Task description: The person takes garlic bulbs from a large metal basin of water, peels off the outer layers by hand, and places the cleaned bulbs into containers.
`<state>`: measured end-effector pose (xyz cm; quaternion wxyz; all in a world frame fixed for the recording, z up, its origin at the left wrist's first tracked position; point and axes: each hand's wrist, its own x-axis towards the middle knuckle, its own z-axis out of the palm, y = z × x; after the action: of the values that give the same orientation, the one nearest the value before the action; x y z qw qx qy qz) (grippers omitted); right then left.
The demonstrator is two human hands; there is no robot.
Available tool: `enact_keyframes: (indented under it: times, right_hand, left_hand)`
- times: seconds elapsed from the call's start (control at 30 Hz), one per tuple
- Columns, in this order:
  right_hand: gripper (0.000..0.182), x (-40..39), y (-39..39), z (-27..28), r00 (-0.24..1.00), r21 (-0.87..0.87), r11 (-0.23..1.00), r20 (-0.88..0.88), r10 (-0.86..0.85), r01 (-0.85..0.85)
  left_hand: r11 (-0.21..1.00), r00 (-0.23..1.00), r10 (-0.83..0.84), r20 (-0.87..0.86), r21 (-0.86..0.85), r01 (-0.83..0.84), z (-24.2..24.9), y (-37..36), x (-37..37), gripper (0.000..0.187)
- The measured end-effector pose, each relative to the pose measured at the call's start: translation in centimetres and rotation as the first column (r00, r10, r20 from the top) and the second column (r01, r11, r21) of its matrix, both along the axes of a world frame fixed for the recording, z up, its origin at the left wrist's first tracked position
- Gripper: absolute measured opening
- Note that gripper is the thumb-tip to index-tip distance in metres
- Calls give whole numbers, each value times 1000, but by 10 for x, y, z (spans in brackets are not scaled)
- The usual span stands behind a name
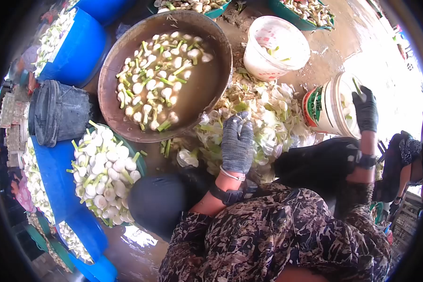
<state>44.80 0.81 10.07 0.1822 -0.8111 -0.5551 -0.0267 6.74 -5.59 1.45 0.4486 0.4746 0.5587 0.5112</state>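
Observation:
My left hand [237, 144], in a grey glove, hovers over a heap of peeled garlic skins [268, 110]. Its fingers are bent together, and whatever they may hold is too small to make out. At the right, my right hand [365, 110], also gloved, is at the mouth of a tilted white bucket [336, 105] with a green and red label. A green stem [356, 86] shows at its fingertips. Left of the heap, garlic bulbs [151, 84] float in brown water in a wide round basin [109, 101].
An upright white bucket [270, 69] stands behind the heap. Peeled bulbs [105, 174] fill a green tub beside my left knee. A dark bucket [63, 113] and blue tubs [82, 51] are at the left. Another person's arm [403, 181] shows at the far right.

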Motion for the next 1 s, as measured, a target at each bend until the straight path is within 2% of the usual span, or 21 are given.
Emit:
enact_keyframes:
  times: [0.03,0.1,0.17,0.2,0.27,0.3,0.33,0.4,0.43,0.47,0.5,0.6,0.63,0.7,0.73,0.77,0.8,0.83,0.9,0.97,1.0]
  right_hand:
    - [54,-3,0,27,900,-136,972,418,-120,193]
    - [64,-3,16,38,846,-109,989,532,-31,105]
    - [51,-44,46,33,967,-114,973,135,217,-203]
    - [42,-79,66,20,940,-126,952,-237,245,-279]
    - [39,-167,103,-2,699,-213,891,-699,148,-401]
    - [43,-199,127,-31,441,-227,859,-897,-1,-459]
    - [47,-236,149,-55,318,-291,811,-938,-137,-508]
    - [45,-300,194,-123,393,-339,758,-912,-119,-557]
    - [46,-323,211,-145,614,-302,741,-767,184,-599]
    - [48,-346,229,-167,776,-297,751,-467,425,-589]
    - [54,-362,243,-180,788,-257,756,-345,510,-602]
    - [54,-392,278,-216,759,-295,707,-119,640,-642]
    - [55,-400,282,-224,785,-502,654,-85,614,-566]
    - [51,-404,277,-243,574,-716,485,144,806,-502]
    - [51,-408,271,-253,570,-719,476,135,810,-506]
    - [45,-412,267,-260,540,-807,356,56,840,-471]
    - [40,-416,262,-260,515,-874,229,-28,857,-428]
    - [40,-419,255,-258,514,-871,233,-25,858,-432]
    - [30,-423,234,-255,251,-921,125,32,968,-369]
    - [32,-418,231,-264,294,-924,127,16,956,-360]
    - [36,-403,239,-315,316,-741,366,216,924,-563]
  left_hand:
    - [1000,1000,3,9,-2,-3,0,-1,-5,26]
    - [997,1000,-15,25,-71,16,-3,1,-14,24]
    - [993,999,-14,49,-113,19,-10,2,-24,25]
    - [990,997,3,74,-138,8,-9,4,-28,26]
    - [993,999,25,43,-113,-20,-7,8,-35,25]
    - [994,998,24,54,-111,-18,-4,10,-38,25]
    - [989,994,39,101,-148,-23,0,12,-42,25]
    - [983,984,95,149,-171,-69,1,16,-48,23]
    - [983,983,105,151,-169,-79,-1,17,-50,23]
    - [968,959,157,235,-227,-103,-4,16,-53,23]
    - [950,925,215,312,-287,-124,-7,15,-56,23]
    - [934,891,250,379,-337,-119,-20,10,-65,24]
    - [926,871,259,417,-365,-100,-20,12,-69,25]
    - [918,909,251,332,-380,-114,-20,11,-73,26]
    - [951,958,188,218,-283,-123,-21,11,-74,26]
    - [979,987,130,94,-171,-113,-22,15,-75,27]
    - [923,949,172,265,-380,-61,-12,20,-77,26]
    - [925,950,172,262,-375,-64,-8,23,-77,26]
    - [943,938,169,303,-326,-65,-3,23,-72,26]
    - [962,960,144,240,-263,-79,-5,21,-67,25]
    - [948,946,152,285,-314,-58,-3,20,-66,25]
